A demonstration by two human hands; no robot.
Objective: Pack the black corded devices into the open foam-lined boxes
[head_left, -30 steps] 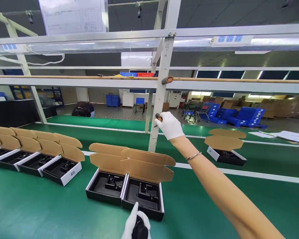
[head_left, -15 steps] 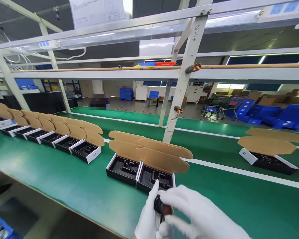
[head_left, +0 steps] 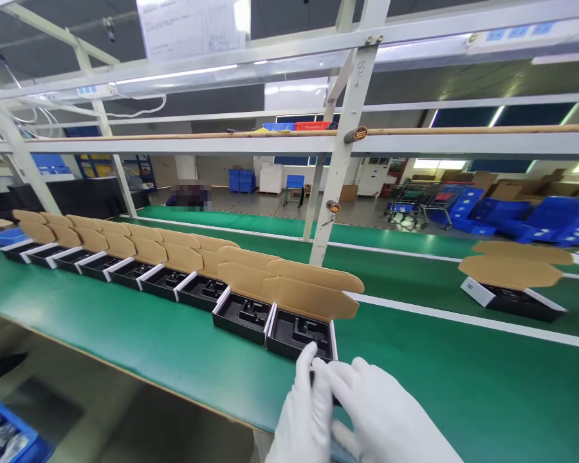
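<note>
Both my hands wear white gloves and meet at the bottom centre. My left hand [head_left: 303, 411] and my right hand [head_left: 383, 418] are closed together around a small dark part [head_left: 324, 384], which is mostly hidden between the fingers. Just beyond them stands an open box [head_left: 303, 334] with a black moulded insert and a raised brown cardboard lid. A second open box [head_left: 245, 316] touches its left side.
A row of several open boxes [head_left: 101, 260] runs left along the green belt [head_left: 139, 334]. One open box [head_left: 514, 289] sits apart at the right. A white frame post [head_left: 340, 154] rises behind the boxes, with a small round part [head_left: 333, 207] fixed on it. A blue bin [head_left: 4, 437] is at lower left.
My right hand came back from the frame post and joined my left hand over the dark part. The row of boxes has closed up against the two nearest boxes.
</note>
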